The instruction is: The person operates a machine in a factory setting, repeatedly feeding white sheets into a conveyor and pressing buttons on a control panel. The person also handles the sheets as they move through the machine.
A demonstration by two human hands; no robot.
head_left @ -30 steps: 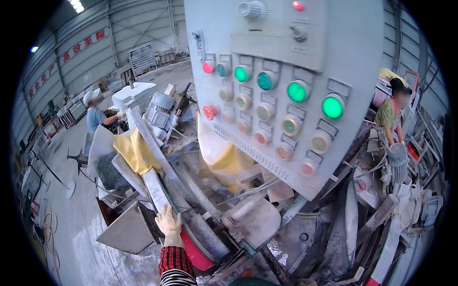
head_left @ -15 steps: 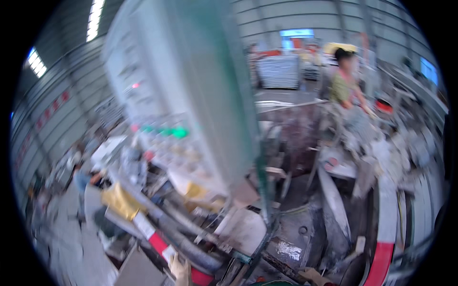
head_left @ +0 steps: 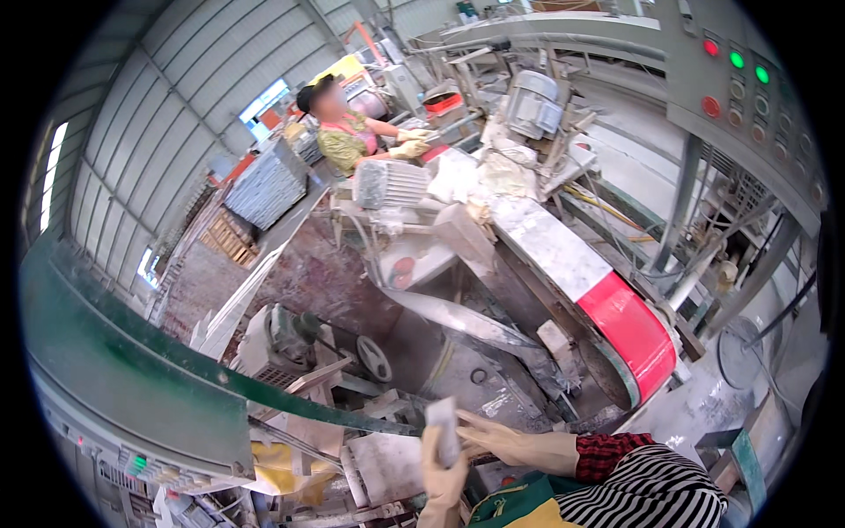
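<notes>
My left hand (head_left: 443, 478), in a cream glove, is closed round a small pale rectangular slab (head_left: 445, 429). The piece stands roughly upright in front of my body. From the right comes my right hand (head_left: 493, 437), gloved too, its fingers stretched out and apart toward the slab's edge. Whether those fingertips touch the slab I cannot tell. Beyond my hands runs a narrow conveyor belt (head_left: 550, 242), pale with a bright red section (head_left: 627, 326) at its near end.
A grey control panel (head_left: 757, 97) with lit buttons stands at upper right; another green-and-grey cabinet (head_left: 141, 378) is at lower left. A co-worker (head_left: 348, 132) in gloves works at the belt's far end. Motors (head_left: 534, 104) and a handwheel (head_left: 374, 358) flank the machinery.
My view has swung to the right. My left hand has brought the pale slab from beside the left red-and-white belt to in front of me, and my right hand has come close to it.
</notes>
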